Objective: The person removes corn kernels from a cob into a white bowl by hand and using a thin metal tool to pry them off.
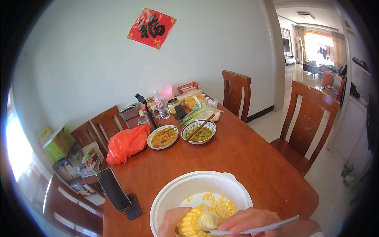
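My left hand (pixel 171 219) grips a yellow corn cob (pixel 189 222) over a white plastic basin (pixel 160 197) at the table's near edge. The cob's pale, bare end points up and right. In my right hand (pixel 251 219) is a slim tool with a light grey handle (pixel 271 227). Its working end lies against the cob and is mostly hidden, so its exact kind is unclear. Loose corn kernels (pixel 222 206) cover part of the basin's bottom, beyond the cob.
A phone (pixel 114 189) leans on a stand left of the basin. Farther back are a red plastic bag (pixel 127 144), a plate of food (pixel 163 137) and a patterned bowl (pixel 199 141) with chopsticks (pixel 200 127) across it. Wooden chairs (pixel 305 127) flank the wooden table (pixel 237 157).
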Demonstrator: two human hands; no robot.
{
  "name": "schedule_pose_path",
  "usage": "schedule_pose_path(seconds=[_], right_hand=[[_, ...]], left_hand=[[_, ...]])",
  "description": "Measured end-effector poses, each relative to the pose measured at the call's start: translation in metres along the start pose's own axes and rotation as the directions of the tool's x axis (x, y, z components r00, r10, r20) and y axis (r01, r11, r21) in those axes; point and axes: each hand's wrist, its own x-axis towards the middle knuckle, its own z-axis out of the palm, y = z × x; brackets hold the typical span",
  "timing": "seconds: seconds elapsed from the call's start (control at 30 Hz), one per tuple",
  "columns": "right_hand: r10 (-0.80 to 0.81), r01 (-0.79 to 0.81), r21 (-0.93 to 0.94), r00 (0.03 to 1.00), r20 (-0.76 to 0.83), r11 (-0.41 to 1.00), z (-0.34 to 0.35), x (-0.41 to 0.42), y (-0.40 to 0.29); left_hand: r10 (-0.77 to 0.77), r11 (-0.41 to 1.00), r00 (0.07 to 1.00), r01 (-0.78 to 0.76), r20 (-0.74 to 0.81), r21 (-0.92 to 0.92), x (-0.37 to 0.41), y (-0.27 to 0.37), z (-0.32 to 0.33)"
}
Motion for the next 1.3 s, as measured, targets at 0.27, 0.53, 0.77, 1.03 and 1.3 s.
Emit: schedule_pose_path(seconds=[0.27,0.53,0.77,1.03,1.3], right_hand=[[-0.064,0.063,-0.052,0.998,-0.015,0.997,0.003,-0.001,-0.003],[0.01,-0.01,-0.005,1.0,-0.028,1.0,0.001,0.001,-0.007],[0.021,-0.022,-0.019,1.0,-0.011,1.0,0.0,0.004,-0.008],[0.008,-0.008,-0.046,1.0,-0.017,0.999,0.001,0.004,-0.008],[0.034,-0.031,-0.095,0.999,0.031,0.995,-0.002,0.006,-0.011]], left_hand=[[0.108,0.988,0.991,-0.099,-0.073,0.119,0.003,0.005,0.0],[0.139,0.978,0.986,-0.123,-0.091,0.166,0.005,0.008,-0.001],[0.139,0.979,0.987,-0.125,-0.083,0.158,0.005,0.008,-0.001],[0.149,0.982,0.985,-0.137,-0.089,0.13,0.004,0.005,0.002],[0.17,0.969,0.983,-0.153,-0.074,0.192,0.005,0.007,0.002]])
